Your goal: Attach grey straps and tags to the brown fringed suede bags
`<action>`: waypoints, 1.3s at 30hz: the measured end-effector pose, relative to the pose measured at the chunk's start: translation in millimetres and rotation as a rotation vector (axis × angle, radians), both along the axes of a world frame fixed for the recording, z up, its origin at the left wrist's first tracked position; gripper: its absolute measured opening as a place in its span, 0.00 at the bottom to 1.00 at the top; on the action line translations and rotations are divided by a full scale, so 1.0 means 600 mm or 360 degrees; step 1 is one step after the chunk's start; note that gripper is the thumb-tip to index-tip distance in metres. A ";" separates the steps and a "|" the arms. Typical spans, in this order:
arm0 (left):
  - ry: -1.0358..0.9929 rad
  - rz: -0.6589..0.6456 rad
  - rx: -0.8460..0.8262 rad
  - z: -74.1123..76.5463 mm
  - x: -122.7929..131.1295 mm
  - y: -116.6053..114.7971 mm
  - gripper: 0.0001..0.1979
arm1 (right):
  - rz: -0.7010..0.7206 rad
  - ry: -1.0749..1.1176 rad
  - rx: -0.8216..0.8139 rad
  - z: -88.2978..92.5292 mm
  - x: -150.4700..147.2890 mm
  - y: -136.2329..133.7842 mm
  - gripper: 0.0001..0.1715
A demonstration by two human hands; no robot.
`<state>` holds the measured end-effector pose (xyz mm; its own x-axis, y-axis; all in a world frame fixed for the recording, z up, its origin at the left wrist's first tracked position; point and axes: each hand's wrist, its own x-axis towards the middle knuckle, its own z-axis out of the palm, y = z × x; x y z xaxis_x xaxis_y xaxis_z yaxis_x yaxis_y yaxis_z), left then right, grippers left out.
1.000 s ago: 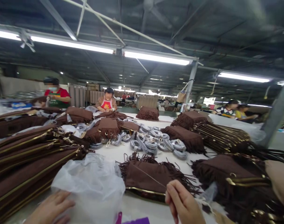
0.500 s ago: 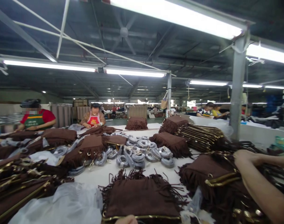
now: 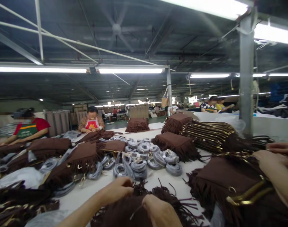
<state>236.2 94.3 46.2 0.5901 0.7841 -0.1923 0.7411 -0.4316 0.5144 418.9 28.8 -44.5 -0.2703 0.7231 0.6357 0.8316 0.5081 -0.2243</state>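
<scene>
In front of me lies a dark brown fringed bag point(image 3: 125, 212), partly covered by my hands. My left hand point(image 3: 118, 190) bends over its far left edge, thumb and fingers closed at the strands; the fingertips are partly hidden. Above the bag's middle, my right hand point(image 3: 159, 209) is closed, with a thin pale sliver point(image 3: 135, 212) sticking out by its fingertips. What that sliver is cannot be made out. To the right, a co-worker's hands point(image 3: 271, 160) reach over a pile of brown fringed bags point(image 3: 219, 176) with gold zips.
Grey wrapped coils point(image 3: 138, 167) lie beyond my bag on the white table point(image 3: 87, 190). More fringed bags point(image 3: 174, 145) and a row with gold edges point(image 3: 205, 135) are stacked behind. Clear plastic point(image 3: 49, 219) lies at lower left. Two people point(image 3: 92, 123) point(image 3: 31, 127) work across the table.
My left hand has come up into view onto the bag's far edge, and my right hand now shows over its middle. The view has shifted; the co-worker's second hand now shows at right.
</scene>
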 end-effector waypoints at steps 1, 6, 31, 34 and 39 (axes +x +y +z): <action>0.0108 0.0070 0.0231 -0.005 -0.006 0.031 0.13 | 0.0005 0.0014 -0.0014 -0.003 0.007 0.012 0.13; 0.0371 0.0347 0.0670 -0.063 -0.019 0.141 0.23 | 0.0102 0.0175 -0.0105 -0.041 0.039 0.044 0.12; -0.0037 0.0072 0.1097 -0.058 -0.113 -0.133 0.15 | 0.1190 0.2626 -0.1433 0.052 -0.064 -0.075 0.22; 0.0118 0.0116 0.0961 -0.064 -0.101 -0.155 0.16 | 0.1101 0.2537 -0.1264 0.038 -0.083 -0.072 0.22; -0.0210 0.0248 0.0993 -0.022 -0.075 -0.180 0.22 | 0.1109 0.2178 -0.0987 0.069 -0.094 -0.069 0.17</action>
<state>191.2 -13.9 33.2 0.4481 0.8031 0.3927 0.7669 -0.5711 0.2928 362.6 -12.4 -2.9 -0.1494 0.9286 0.3396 -0.4742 0.2341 -0.8487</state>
